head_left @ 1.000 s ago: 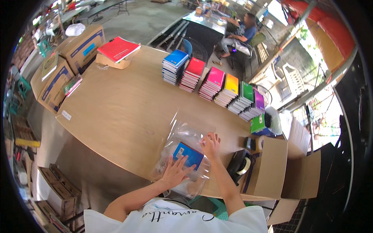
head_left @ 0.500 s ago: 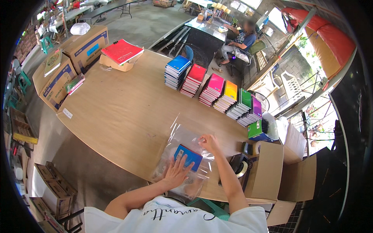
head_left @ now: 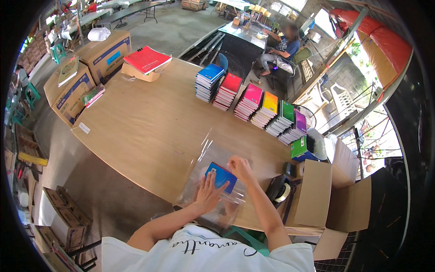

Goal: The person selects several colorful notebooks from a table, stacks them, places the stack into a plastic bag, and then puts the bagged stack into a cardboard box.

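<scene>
A blue notebook (head_left: 223, 175), with a strip of red along its far edge, lies on a clear plastic sheet (head_left: 194, 177) at the near side of the table. My left hand (head_left: 208, 194) rests flat on the notebook's lower left part, fingers spread. At the notebook's upper right corner, my right hand (head_left: 240, 168) is closed with bent fingers, seemingly pinching the plastic; the fingertips are hard to make out. Glare streaks the sheet, and its near part hangs by the table edge in front of my shirt.
Stacks of notebooks in several colours, such as the yellow stack (head_left: 267, 106), line the table's far right side. An open carton (head_left: 310, 195) and a tape dispenser (head_left: 278, 189) are at right. A red book (head_left: 147, 60) tops a cardboard tray at far left. Another person (head_left: 285, 47) sits beyond.
My right hand has moved slightly left, from the sheet's right side to the notebook's upper right corner. My left hand stays flat on the notebook. The whole view has shifted slightly.
</scene>
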Demonstrator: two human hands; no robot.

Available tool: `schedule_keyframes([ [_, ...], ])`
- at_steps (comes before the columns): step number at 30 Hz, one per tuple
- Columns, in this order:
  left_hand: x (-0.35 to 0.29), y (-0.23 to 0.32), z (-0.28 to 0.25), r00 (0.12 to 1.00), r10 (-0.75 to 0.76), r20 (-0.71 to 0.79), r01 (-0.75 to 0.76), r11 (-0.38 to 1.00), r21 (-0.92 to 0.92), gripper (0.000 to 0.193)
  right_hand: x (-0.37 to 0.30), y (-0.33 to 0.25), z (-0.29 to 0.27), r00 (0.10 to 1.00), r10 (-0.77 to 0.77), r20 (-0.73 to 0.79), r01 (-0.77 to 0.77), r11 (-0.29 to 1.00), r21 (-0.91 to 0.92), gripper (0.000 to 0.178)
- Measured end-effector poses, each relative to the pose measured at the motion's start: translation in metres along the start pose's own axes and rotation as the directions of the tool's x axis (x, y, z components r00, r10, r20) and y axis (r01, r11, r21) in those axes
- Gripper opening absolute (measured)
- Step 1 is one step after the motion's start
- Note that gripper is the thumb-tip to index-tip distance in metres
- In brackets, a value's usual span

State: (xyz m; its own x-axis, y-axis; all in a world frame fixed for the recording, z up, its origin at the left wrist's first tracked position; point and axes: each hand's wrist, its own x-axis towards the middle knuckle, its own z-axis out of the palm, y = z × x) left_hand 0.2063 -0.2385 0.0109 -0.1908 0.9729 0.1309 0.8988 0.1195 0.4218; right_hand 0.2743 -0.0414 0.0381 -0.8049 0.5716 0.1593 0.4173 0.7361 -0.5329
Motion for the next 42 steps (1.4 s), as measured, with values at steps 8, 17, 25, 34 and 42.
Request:
schedule_keyframes([
  [8,0.001,0.002,-0.013,0.999,0.010,0.049,-0.010,1.000,-0.009,0.077,-0.018,-0.023,0.009,0.989,-0.085,-0.119,0.080,0.996,-0.042,0.005],
  [17,0.013,-0.001,0.034,0.998,-0.043,-0.035,0.049,0.984,0.169,0.057,-0.044,-0.039,0.040,0.970,0.012,-0.245,-0.039,0.993,-0.108,0.006],
  [25,0.028,0.003,0.047,0.992,-0.122,-0.041,0.129,0.952,0.278,0.065,-0.047,-0.051,0.047,0.970,0.035,-0.240,-0.086,0.976,-0.202,0.004],
  [34,0.017,-0.011,0.029,0.997,-0.039,0.066,0.033,0.996,0.086,0.074,-0.056,-0.068,0.036,1.000,0.011,-0.014,-0.015,0.949,-0.314,0.031],
  [42,0.026,-0.048,-0.042,0.953,0.294,-0.079,-0.298,0.953,-0.052,0.047,-0.076,-0.077,0.047,0.999,0.038,-0.029,-0.045,0.940,-0.339,0.061],
])
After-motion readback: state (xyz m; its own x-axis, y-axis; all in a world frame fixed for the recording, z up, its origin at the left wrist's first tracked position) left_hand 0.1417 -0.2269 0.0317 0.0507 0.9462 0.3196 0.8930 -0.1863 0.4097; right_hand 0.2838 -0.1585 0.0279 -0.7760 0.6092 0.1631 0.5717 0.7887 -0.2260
